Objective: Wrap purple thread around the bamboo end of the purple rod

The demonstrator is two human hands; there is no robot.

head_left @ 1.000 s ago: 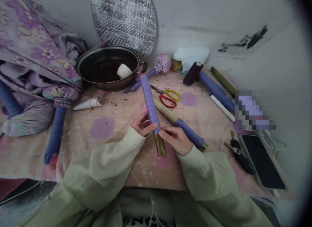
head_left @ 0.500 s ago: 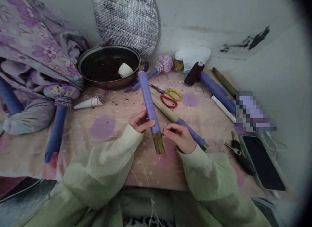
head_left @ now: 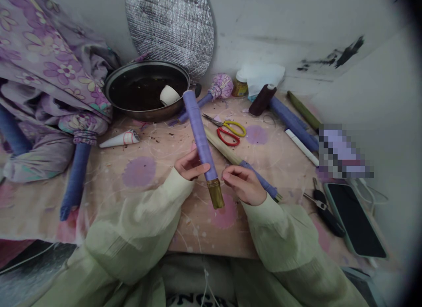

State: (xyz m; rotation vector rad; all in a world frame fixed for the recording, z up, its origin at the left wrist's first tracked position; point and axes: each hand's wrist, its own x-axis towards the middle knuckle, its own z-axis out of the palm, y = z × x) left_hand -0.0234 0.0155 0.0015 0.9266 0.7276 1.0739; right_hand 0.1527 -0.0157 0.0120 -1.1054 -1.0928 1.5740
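Observation:
A long purple-wrapped bundle [head_left: 199, 133] with a frayed olive-brown end slants across the middle of the view. My left hand [head_left: 191, 165] is closed round its lower part, the thumb lying across the front. Dark thread-like bands ring it where the wrapping stops. Just right of that end, my right hand [head_left: 245, 184] is pinched, thumb against fingers. Whether a thin thread is between those fingertips is too small to tell. Beneath the hands, a pale stick-like bundle [head_left: 227, 151] partly wrapped in purple lies on the table. Scissors [head_left: 229, 129] with yellow and red handles lie beyond.
A dark pan [head_left: 138, 85] with a white cup [head_left: 169, 96] in it stands at the back left. A white cone [head_left: 120, 139] lies before it. A dark thread spool [head_left: 263, 100] stands at the back. Keys [head_left: 325, 210] and a phone [head_left: 356, 219] lie at right.
The bundle's top end has tipped slightly up and left. My right hand has shifted a little right, away from the bundle's lower end. My left hand keeps its hold.

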